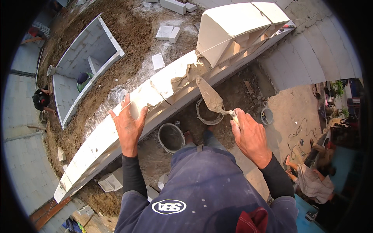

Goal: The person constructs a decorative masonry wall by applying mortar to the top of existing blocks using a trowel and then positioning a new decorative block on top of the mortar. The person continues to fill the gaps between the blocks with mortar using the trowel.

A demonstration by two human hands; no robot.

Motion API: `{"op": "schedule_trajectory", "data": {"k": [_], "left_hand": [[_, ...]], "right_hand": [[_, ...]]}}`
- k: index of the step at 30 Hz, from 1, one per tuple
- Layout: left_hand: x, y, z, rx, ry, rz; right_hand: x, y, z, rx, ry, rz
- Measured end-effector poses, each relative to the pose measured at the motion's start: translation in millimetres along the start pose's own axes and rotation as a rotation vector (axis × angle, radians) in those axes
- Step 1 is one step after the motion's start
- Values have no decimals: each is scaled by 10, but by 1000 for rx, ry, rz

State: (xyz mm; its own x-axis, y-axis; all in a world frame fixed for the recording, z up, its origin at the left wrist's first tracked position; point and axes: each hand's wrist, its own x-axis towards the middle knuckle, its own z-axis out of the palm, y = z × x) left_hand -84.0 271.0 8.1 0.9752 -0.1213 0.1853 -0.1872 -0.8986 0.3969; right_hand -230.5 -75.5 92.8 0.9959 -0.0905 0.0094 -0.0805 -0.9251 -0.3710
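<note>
My right hand [250, 138] is closed round the handle of a pointed trowel [210, 95], its blade smeared with grey mortar and its tip close to the wall. My left hand [128, 126] has its fingers spread at the top of the pale block wall [91, 139]; whether it presses on the wall I cannot tell. Wet mortar [190, 73] lies on the wall top between my hands, beside a raised course of large white blocks [233, 25]. A thin string [223, 42] runs along the wall, passing by my left fingers.
A mortar bucket [171, 138] stands by my feet, with another bucket [210, 112] under the trowel and a third [267, 115] farther right. Loose blocks [168, 33] lie on soil beyond the wall. People work near a block pit [83, 50] at left; others sit at right.
</note>
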Motion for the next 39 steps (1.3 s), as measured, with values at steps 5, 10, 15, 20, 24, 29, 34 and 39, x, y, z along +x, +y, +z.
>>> {"op": "schedule_trajectory", "data": {"k": [5, 10, 15, 20, 24, 29, 34, 39], "left_hand": [[19, 30, -26, -75, -3, 7], [2, -8, 9, -67, 16, 30], [-60, -102, 60, -34, 32, 28], [-52, -82, 115, -45, 94, 96], [-80, -150, 85, -33, 79, 83], [-19, -229, -2, 10, 7, 69], [148, -61, -45, -47, -151, 12], [329, 281, -330, -93, -103, -21]], "right_hand": [[331, -109, -157, 63, -177, -2], [635, -299, -375, -3, -384, -46], [911, -352, -394, 551, -797, 355], [395, 77, 267, 1333, -862, 658], [138, 85, 971, 1863, -901, 637], [105, 87, 1217, 1972, -884, 462], [138, 313, 1317, 2014, -805, 340], [-54, 585, 805, 2008, -638, 141]]}}
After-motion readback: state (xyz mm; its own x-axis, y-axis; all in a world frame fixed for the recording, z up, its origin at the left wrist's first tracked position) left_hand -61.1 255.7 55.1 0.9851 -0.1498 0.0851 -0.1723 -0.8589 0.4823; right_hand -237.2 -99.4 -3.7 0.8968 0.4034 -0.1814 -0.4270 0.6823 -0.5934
